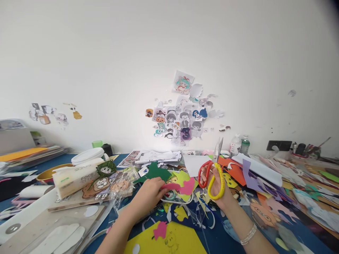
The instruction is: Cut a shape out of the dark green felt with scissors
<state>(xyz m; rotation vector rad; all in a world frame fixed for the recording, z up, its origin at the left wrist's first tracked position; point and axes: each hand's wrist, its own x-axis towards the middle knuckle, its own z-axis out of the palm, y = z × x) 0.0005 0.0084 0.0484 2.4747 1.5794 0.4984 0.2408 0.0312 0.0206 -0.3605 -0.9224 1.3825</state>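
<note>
My left hand (151,193) pinches one end of a pink paper cutout (186,186) over the cluttered middle of the desk. In my right hand (221,192) are scissors (217,185) with one red and one yellow handle loop. Their blades point up and away from me, apart from the pink paper. A dark green paper scrap (156,171) lies just beyond my left hand. Nearer to me is a yellow sheet (148,245) with a pencil drawing, and a small pink scrap (160,230) rests on it.
Orange paper (238,173) and a purple strip (247,174) lie right of the scissors. A tissue pack (76,178) stands at left beside a white lid (87,156). Two bottles (239,144) stand against the wall, where paper cutouts (182,118) are stuck.
</note>
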